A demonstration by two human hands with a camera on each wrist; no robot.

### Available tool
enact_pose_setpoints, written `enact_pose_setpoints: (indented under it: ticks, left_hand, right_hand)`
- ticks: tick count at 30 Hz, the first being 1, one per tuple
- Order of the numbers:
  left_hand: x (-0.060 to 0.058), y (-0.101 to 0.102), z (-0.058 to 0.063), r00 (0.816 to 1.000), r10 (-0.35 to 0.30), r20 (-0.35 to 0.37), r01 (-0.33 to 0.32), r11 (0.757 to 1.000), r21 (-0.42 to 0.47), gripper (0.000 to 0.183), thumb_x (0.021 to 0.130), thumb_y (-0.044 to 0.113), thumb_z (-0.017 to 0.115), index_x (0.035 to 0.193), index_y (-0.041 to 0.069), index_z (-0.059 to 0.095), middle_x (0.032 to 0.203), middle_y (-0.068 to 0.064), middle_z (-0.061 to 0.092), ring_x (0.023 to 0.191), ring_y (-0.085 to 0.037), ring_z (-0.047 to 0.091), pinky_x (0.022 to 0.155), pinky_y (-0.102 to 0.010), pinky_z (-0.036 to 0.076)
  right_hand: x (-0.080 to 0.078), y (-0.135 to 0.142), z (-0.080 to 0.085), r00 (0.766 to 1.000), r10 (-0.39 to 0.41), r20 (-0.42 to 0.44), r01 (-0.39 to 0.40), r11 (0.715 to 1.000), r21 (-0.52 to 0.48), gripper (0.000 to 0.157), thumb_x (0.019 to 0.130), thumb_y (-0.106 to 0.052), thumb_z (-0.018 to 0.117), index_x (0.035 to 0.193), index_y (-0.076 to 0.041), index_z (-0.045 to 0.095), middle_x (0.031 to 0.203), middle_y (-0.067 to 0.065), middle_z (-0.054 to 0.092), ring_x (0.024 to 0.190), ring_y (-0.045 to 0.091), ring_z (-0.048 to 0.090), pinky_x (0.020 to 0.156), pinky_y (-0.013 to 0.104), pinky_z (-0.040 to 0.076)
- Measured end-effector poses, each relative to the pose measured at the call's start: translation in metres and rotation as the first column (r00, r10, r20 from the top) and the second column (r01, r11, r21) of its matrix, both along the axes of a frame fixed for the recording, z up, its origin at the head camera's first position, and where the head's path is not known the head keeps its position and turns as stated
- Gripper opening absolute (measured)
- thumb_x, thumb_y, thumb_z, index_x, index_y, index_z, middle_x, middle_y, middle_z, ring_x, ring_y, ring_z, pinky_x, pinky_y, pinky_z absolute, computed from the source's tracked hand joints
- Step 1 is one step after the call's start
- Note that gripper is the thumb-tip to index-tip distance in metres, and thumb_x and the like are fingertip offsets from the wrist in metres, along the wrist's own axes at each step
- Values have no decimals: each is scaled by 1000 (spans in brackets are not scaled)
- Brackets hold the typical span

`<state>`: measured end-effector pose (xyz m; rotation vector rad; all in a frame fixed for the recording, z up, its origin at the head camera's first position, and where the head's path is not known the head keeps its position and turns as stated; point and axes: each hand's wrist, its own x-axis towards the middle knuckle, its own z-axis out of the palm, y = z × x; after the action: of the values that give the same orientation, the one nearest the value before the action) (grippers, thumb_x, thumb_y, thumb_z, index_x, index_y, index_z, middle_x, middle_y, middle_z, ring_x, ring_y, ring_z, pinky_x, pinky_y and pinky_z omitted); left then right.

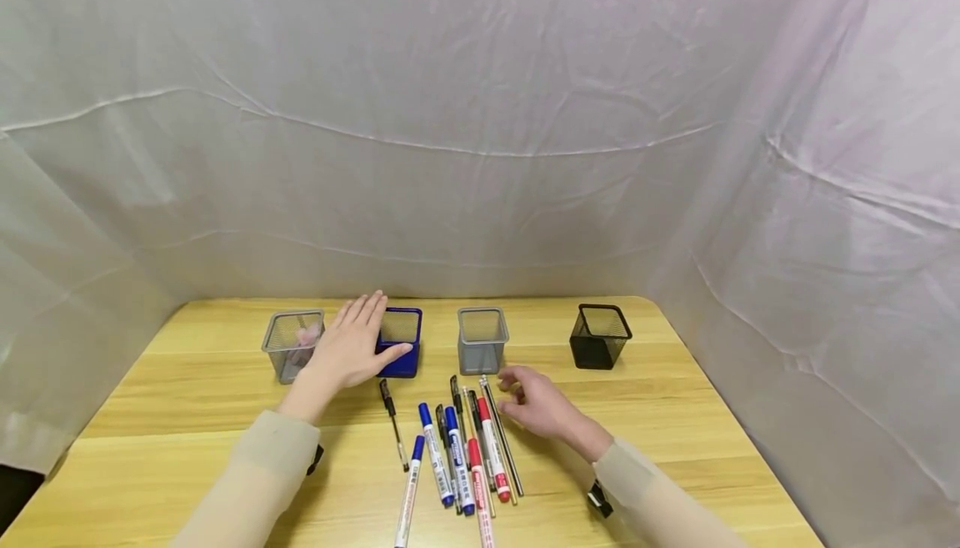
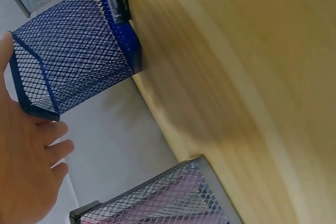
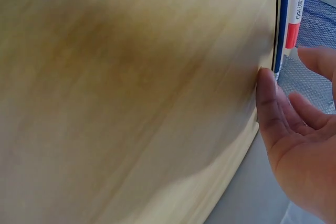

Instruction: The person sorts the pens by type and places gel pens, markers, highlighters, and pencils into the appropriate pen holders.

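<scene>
My left hand reaches over a blue mesh pen cup, its fingers extended and its thumb across the front. In the left wrist view, the thumb and fingers lie along the rim of this upright cup. My right hand, fingers loosely bent, is beside the upper ends of a striped pencil and a red-capped marker. Between the hands lie blue markers, another red marker and several black-capped pens, one of them a gel pen just below the blue cup.
At the back left, a grey mesh cup has something pink in or behind it. Another grey mesh cup stands behind the pens, and a black mesh cup at the back right. Grey cloth hangs behind the wooden table.
</scene>
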<state>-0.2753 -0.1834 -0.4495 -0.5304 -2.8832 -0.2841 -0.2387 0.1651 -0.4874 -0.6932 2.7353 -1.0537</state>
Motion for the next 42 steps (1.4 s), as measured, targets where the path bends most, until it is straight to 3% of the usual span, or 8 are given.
enact_pose_setpoints:
  ticks: [9, 20, 28, 42]
  left_hand:
    - [0, 3, -3, 999, 19, 44, -21, 999, 36, 101, 100, 69, 49, 163, -5, 19, 169, -24, 22, 157, -43, 19, 128, -57, 13]
    - [-4, 12, -9, 999, -6, 38, 3, 998, 57, 102, 100, 71, 47, 163, -4, 22, 169, -23, 23, 156, -44, 22, 128, -57, 15]
    - [-6, 14, -7, 999, -9, 39, 7, 999, 52, 103, 99, 72, 46, 164, -3, 21, 169, -22, 24, 156, -42, 21, 128, -56, 14]
    - [-1, 17, -7, 998, -7, 63, 2, 997, 78, 104, 99, 73, 46, 164, -2, 19, 171, -20, 20, 157, -41, 19, 129, -56, 12]
  right_hand:
    - [-3, -4, -3, 1000, 5, -20, -4, 999, 49, 53, 91, -15, 79, 136, 5, 58, 119, 11, 66, 100, 20, 63, 91, 37, 58]
    - [-2, -4, -2, 999, -26, -34, 28, 996, 84, 45, 90, -15, 79, 129, 3, 64, 107, 6, 62, 89, 16, 57, 78, 31, 55]
    - [-4, -2, 1, 999, -42, -13, 43, 996, 82, 42, 91, -7, 75, 129, 5, 63, 106, 5, 62, 94, 17, 59, 86, 37, 56]
    - [1, -4, -1, 995, -102, -1, 102, 991, 83, 47, 84, -8, 80, 126, 5, 65, 103, 5, 62, 86, 16, 56, 82, 35, 56]
